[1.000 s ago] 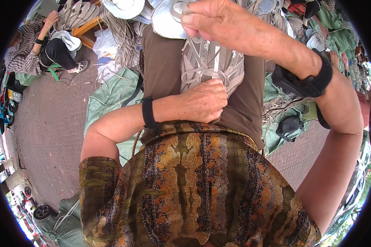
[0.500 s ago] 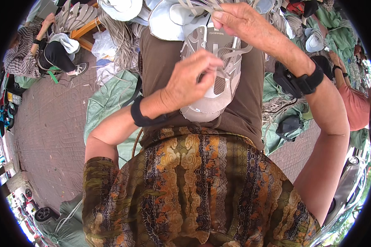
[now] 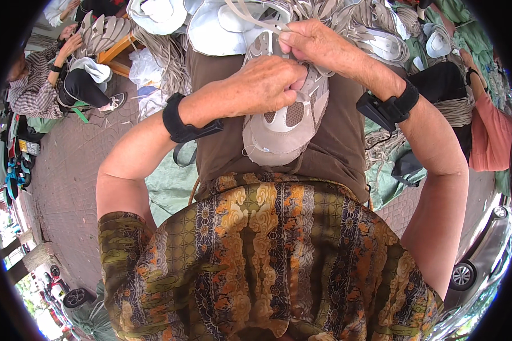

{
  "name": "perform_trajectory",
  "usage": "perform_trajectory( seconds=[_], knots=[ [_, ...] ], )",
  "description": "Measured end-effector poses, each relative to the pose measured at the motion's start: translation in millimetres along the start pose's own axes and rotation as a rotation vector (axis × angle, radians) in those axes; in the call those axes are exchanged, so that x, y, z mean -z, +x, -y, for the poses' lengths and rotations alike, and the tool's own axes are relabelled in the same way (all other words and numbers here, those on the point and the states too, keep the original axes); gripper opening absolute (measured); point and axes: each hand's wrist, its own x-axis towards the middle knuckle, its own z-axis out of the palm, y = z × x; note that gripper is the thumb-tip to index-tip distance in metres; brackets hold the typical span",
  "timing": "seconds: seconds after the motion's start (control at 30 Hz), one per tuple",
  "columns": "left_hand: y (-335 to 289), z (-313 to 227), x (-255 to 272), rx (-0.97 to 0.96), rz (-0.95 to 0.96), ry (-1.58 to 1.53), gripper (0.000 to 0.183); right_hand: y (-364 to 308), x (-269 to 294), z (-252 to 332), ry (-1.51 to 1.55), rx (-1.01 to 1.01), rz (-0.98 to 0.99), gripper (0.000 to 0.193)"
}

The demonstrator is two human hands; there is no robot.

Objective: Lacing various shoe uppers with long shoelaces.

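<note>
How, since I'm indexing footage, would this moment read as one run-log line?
left hand: curled over beige shoe, grip unclear | right hand: pinching pale lace | beige shoe: on lap, toe toward patterned shirt

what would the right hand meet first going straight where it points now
The right hand would probably meet the white, rounded, cupped piece beside the beige mesh shoe, though depth is unclear.

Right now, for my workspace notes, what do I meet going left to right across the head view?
Person in checks, plastic bag, left hand over shoe, right hand pinching beige lace, salmon shirt.
</note>
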Motion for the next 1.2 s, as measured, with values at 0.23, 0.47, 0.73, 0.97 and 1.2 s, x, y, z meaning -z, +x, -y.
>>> perform_trajectory(
  seconds=[0.23, 0.47, 0.73, 0.97, 1.2],
  knots=[
    [-5.4, -19.5, -20.2, -0.012, -0.08, -0.059, 0.009, 0.9, -9.2, -8.9, 0.023, 0.001, -0.01, 0.03],
    [-32.9, -49.9, -28.4, -0.086, -0.031, -0.003, 0.01, -2.4, -9.8, -5.2, 0.173, 0.009, -0.071, 0.033],
    [-42.6, -26.5, -50.2, -0.268, -0.097, -0.066, 0.02, -0.1, -14.5, 8.5, 0.341, 0.058, -0.056, 0.035],
    [-35.7, -20.3, -62.2, -0.317, -0.125, -0.08, 0.023, 12.7, 3.4, 47.3, 0.071, 0.127, -0.057, 0.033],
    [-43.3, -21.4, -32.1, 0.093, -0.524, -0.153, 0.022, 16.9, -5.4, 40.9, -0.018, 0.111, -0.022, 0.032]
  ],
)
